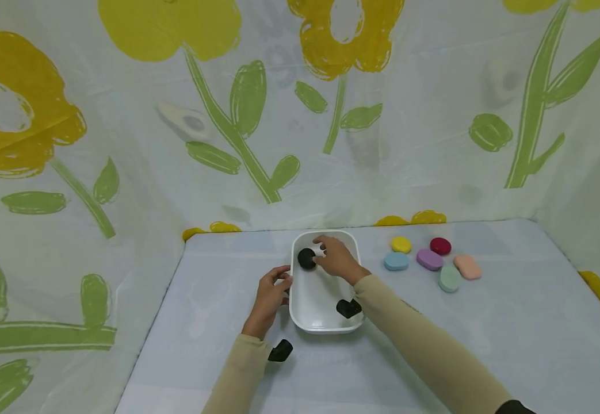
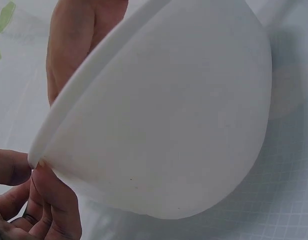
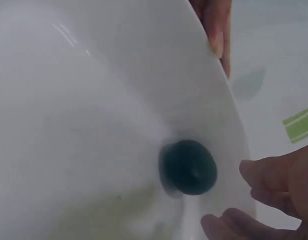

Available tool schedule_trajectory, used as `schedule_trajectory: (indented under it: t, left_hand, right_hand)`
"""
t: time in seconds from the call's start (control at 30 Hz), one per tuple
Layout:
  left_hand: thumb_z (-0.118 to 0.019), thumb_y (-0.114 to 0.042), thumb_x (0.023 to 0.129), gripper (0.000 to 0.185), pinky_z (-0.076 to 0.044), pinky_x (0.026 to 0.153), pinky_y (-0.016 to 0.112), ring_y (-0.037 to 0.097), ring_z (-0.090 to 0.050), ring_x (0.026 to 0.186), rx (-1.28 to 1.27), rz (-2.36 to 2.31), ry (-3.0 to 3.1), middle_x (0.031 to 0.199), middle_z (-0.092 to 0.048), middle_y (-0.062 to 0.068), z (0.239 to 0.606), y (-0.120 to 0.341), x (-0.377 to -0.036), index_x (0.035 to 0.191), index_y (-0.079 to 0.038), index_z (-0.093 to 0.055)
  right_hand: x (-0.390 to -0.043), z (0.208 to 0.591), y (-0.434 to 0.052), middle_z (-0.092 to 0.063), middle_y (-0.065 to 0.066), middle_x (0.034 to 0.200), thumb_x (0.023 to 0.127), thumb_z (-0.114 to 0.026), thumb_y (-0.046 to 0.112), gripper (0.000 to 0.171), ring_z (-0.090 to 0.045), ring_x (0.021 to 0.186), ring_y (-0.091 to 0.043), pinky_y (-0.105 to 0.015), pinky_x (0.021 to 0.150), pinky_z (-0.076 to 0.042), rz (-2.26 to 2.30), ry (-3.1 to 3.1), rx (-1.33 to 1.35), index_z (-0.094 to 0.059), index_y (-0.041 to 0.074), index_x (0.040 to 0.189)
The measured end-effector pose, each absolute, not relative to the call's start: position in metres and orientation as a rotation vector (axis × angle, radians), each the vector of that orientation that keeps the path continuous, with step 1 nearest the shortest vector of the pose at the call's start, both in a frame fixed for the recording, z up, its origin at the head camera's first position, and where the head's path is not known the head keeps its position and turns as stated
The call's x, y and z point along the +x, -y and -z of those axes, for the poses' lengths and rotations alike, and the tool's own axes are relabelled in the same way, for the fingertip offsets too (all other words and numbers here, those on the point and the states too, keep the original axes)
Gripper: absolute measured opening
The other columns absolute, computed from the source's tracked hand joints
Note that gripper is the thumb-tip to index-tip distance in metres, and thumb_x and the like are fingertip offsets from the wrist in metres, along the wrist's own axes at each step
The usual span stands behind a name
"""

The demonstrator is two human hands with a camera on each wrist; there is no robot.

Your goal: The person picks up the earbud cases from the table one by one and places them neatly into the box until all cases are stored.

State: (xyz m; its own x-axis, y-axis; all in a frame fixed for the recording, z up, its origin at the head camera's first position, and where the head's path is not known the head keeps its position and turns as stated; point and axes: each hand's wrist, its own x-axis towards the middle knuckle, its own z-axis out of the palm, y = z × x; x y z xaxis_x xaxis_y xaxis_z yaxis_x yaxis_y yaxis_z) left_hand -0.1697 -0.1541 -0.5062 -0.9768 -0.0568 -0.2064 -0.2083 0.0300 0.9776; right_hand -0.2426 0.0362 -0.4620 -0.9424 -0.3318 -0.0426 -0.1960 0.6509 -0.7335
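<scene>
A white rectangular basin [image 1: 315,302] with rounded corners stands on the table. My left hand [image 1: 270,294] pinches its left rim between thumb and fingers; the left wrist view shows this grip on the basin's edge [image 2: 169,115]. Inside, near the far left corner, lies a smooth, rounded dark green piece [image 3: 194,167], nearly black in the head view. Reaching over the basin from the right, my right hand [image 1: 338,259] has its fingers spread beside that piece. In the right wrist view a gap shows between the fingertips [image 3: 248,172] and the piece.
Right of the basin lie several smooth rounded pieces: yellow [image 1: 401,244], dark red [image 1: 440,246], blue [image 1: 396,261], purple [image 1: 430,259], pale green [image 1: 450,279] and peach [image 1: 467,267]. A flower-printed sheet [image 1: 408,144] hangs behind the white-covered table [image 1: 201,322].
</scene>
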Motion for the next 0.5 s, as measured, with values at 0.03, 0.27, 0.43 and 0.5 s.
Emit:
schedule_trajectory:
  t: [0.03, 0.27, 0.43, 0.5]
  left_hand:
    - [-0.058, -0.005, 0.107, 0.038, -0.051, 0.055, 0.024, 0.017, -0.059, 0.081, -0.284, -2.096, -2.172, 0.117, -0.058, 0.014, 0.506, 0.154, -0.17, 0.144, 0.005, -0.057]
    - [-0.059, -0.008, 0.108, 0.038, -0.052, 0.056, 0.026, 0.018, -0.058, 0.083, -0.308, -2.086, -2.184, 0.116, -0.057, 0.012, 0.503, 0.153, -0.17, 0.144, 0.003, -0.058]
    - [-0.059, -0.009, 0.108, 0.039, -0.051, 0.056, 0.026, 0.017, -0.058, 0.083, -0.313, -2.08, -2.187, 0.117, -0.057, 0.011, 0.504, 0.152, -0.17, 0.145, 0.003, -0.058]
    - [-0.059, -0.009, 0.108, 0.039, -0.051, 0.056, 0.027, 0.016, -0.058, 0.083, -0.316, -2.077, -2.188, 0.116, -0.057, 0.01, 0.505, 0.151, -0.17, 0.145, 0.004, -0.057]
  right_hand:
    - [-0.24, 0.46, -0.042, -0.062, -0.028, 0.135, 0.101, -0.07, 0.004, 0.045, -0.063, 0.123, -0.043, -0.051, 0.1, -0.056, 1.182, -2.697, -0.443, -0.058, -0.002, 0.144]
    - [-0.228, 0.452, -0.09, -0.058, -0.027, 0.141, 0.102, -0.067, 0.0, 0.044, -0.059, 0.128, -0.043, -0.053, 0.107, -0.053, 1.296, -2.755, -0.387, -0.056, -0.004, 0.145]
    - [-0.22, 0.464, -0.13, -0.057, -0.027, 0.14, 0.102, -0.066, -0.001, 0.041, -0.058, 0.127, -0.043, -0.055, 0.107, -0.053, 1.288, -2.852, -0.301, -0.057, -0.005, 0.142]
    - [-0.216, 0.471, -0.144, -0.057, -0.027, 0.14, 0.101, -0.066, -0.001, 0.041, -0.057, 0.127, -0.045, -0.058, 0.108, -0.052, 1.266, -2.884, -0.255, -0.058, -0.005, 0.142]
